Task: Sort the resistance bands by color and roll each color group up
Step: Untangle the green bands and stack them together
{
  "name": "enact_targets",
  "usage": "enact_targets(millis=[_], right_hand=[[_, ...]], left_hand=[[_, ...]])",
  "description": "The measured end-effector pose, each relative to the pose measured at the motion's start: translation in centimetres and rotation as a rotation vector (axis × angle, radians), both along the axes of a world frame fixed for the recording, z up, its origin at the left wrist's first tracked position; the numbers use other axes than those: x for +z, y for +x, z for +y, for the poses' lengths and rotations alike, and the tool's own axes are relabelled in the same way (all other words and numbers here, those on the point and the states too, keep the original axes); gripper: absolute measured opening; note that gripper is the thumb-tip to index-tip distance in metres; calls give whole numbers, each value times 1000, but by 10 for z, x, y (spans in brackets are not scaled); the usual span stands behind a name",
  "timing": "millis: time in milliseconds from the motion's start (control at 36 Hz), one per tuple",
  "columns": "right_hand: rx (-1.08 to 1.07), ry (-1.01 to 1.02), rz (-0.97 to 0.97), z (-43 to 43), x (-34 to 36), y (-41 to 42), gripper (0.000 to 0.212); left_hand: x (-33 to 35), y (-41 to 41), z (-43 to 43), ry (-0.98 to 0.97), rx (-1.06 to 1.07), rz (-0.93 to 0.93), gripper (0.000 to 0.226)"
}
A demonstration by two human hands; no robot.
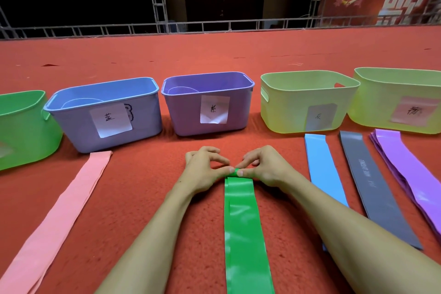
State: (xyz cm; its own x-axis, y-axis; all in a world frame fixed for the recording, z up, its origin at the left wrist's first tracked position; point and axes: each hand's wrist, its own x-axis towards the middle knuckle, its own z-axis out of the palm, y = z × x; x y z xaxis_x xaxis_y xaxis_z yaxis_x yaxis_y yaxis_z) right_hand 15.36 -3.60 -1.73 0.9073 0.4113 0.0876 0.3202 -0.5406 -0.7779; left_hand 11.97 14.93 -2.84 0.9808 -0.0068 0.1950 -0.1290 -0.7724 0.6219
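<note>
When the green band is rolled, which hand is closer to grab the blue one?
Probably the right hand: the blue band lies just right of it, while the left hand is on the other side of the green band.

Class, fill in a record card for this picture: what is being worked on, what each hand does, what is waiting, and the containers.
being rolled: green band, far end just curled over, the rest flat on the red carpet
left-hand grip: pinches the curled end
right-hand grip: pinches the curled end
waiting, left: pink band, flat
waiting, right: blue band, grey band, purple bands, flat, side by side
bins: five in a row behind; four show labels
</note>
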Motion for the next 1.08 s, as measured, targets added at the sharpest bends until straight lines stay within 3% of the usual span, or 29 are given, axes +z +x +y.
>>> enact_targets(millis=[56,167,250,528,611,917,1083], right_hand=[[6,3,-4,0,-1,0,15],[36,-41,-45,-2,-1,-1,23],[73,-107,-83,-4,3,-3,32],[128,-123,-92,-3,5,-6,10],[101,-58,-55,-4,3,-5,7],[33,155,-7,1,10,-7,12],[-29,271,15,6,8,-11,19]], left_hand=[[0,-1,0,65,-17,53,27],[-1,-2,-1,98,-49,65,7],[-2,-2,-3,80,-44,51,16],[5,-13,-14,-15,-91,55,10],[3,-10,-14,-87,-134,55,21],[7,-5,-16,-206,-112,-92,13],[7,-3,-16,-299,-100,-135,19]])
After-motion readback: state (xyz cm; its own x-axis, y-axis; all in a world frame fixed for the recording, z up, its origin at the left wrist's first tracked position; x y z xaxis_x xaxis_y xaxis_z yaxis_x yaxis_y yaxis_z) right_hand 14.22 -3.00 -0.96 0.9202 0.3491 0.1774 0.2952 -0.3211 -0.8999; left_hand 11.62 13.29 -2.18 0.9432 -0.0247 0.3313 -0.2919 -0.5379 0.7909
